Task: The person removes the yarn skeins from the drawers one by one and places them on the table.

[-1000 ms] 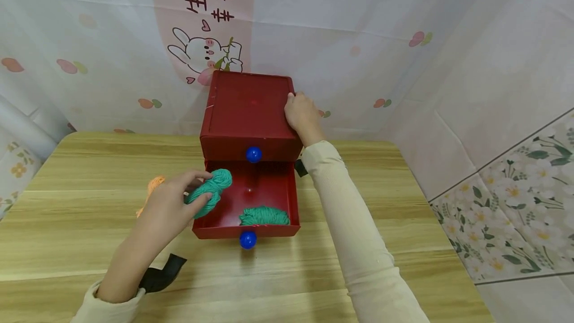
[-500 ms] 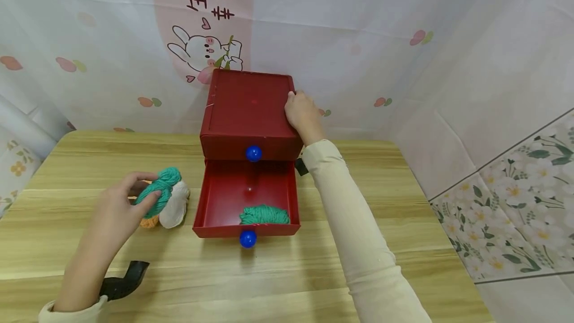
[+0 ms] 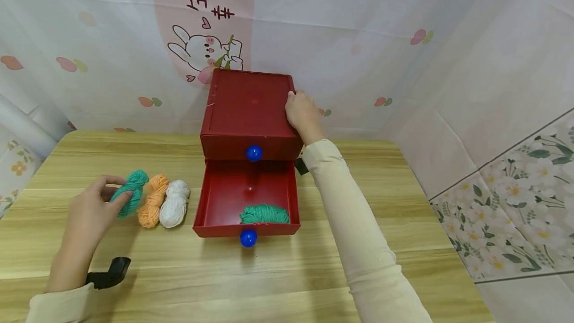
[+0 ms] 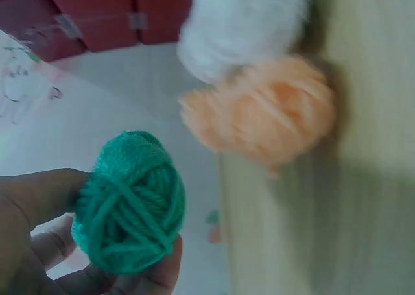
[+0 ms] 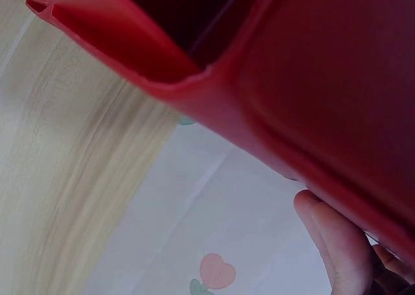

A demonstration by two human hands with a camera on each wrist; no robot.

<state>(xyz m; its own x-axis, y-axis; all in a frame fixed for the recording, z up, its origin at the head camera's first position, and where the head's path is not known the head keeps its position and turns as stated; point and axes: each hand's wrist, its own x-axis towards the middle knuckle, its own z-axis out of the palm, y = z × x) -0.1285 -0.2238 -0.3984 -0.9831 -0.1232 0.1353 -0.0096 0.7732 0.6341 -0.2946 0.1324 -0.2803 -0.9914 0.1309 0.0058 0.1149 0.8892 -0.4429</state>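
Observation:
My left hand [image 3: 94,206] pinches a green yarn skein [image 3: 131,193] between thumb and fingers, at the left of the wooden table. In the left wrist view the green skein [image 4: 130,204] appears close up, its wound strands facing the camera. Just right of it lie an orange yarn skein [image 3: 153,202] and a white one [image 3: 175,204], side by side. My right hand [image 3: 305,113] grips the right edge of the red drawer box [image 3: 251,106] near its back; part of its fingers is hidden. Another green skein [image 3: 264,215] lies in the pulled-out lower drawer [image 3: 224,198], by its front wall.
Blue ball knobs mark the upper drawer [image 3: 228,148], which is closed, and the lower one. Behind the wooden table [image 3: 358,243] hangs a printed curtain [image 3: 314,29]. A floral-tiled wall [image 3: 520,208] borders the right side.
My left hand has carried the green skein from over the open drawer leftward past the white and orange skeins, which now show fully. My right hand has stayed at the box.

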